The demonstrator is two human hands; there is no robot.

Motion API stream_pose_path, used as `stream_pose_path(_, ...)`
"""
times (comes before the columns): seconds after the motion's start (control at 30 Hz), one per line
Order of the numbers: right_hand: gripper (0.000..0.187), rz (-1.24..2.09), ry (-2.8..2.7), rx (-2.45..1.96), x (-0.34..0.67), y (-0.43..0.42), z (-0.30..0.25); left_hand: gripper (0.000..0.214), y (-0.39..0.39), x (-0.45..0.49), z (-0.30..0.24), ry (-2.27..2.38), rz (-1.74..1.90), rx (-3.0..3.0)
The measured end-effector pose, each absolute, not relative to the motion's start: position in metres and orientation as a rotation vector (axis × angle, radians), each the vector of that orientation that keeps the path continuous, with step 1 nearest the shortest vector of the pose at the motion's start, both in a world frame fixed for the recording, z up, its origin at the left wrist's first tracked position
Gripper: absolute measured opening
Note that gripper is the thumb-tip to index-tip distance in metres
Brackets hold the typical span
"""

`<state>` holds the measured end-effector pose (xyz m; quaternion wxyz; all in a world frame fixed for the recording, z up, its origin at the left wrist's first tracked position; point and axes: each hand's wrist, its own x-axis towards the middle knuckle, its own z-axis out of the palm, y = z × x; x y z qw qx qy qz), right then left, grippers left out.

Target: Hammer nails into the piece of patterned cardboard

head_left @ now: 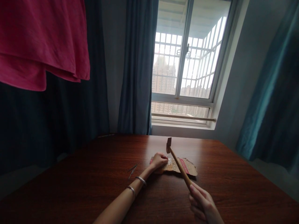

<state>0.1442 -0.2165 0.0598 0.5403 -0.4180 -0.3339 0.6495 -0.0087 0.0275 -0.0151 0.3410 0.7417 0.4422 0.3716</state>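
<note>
The fingers of the right hand (202, 204) are wrapping closed around the lower end of a wooden handle, gripping a small hammer (178, 166) whose shaft is slanting up and away to the left, so that its dark head is hanging in the air just above the far left part of a tan sheet (189, 169). The fingers of the left hand (159, 161) are curling together and bearing down on that same left end of the sheet; whether they are pinching some small tool there is too small to tell. The sheet is lying flat on the dark wooden table (98, 183), dotted with fine holes and crossed by a pink band. Two bangles (140, 179) are sitting on the left wrist. A pair of thin metal tools (132, 170) is lying on the table left of that hand, apart from it. Beyond the table, a barred window (184, 62) is letting in daylight between blue curtains (136, 77), and a pink cloth (42, 43) is hanging at the upper left.
</note>
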Motion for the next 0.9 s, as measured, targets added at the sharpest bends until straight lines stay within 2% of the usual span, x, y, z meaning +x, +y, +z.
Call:
stream_pose_path(0.6,0.042,1.515,-0.789,-0.996,0.145,-0.216,0.048,0.019,0.027,-0.009,-0.015,1.237,0.938,2.004)
stream_pose_path(0.9,0.055,1.494,-0.760,-1.075,0.142,-0.219,0.052,0.021,0.023,-0.010,-0.009,1.226,0.908,2.010)
